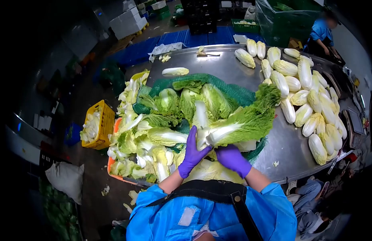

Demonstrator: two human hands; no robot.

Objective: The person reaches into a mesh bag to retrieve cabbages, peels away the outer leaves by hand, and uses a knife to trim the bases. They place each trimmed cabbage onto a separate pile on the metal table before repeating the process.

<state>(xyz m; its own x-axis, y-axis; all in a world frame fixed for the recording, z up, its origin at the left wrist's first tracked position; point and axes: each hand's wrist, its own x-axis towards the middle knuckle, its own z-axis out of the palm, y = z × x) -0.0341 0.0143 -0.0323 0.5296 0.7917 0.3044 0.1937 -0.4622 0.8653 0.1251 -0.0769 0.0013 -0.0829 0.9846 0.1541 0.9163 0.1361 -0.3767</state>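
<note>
A napa cabbage (200, 136) with its leaves spreading away is in my purple-gloved left hand (191, 154), thumb and fingers closed around the base. One large green outer leaf (244, 125) splays out to the right from that base. My right hand (233, 159), gloved in purple too, is curled in beside the base; its fingers are partly hidden and I cannot make out what they hold. Several untrimmed cabbages (206, 98) lie just beyond on a green mesh sack (238, 92). Loose leaves (156, 140) are heaped to the left of my hands.
Many trimmed cabbages (302, 86) cover the right of the steel table (222, 72). An orange-rimmed crate (112, 164) holds leaves at the left edge; a yellow crate (106, 124) stands farther left. A co-worker in blue (320, 34) is at the far right.
</note>
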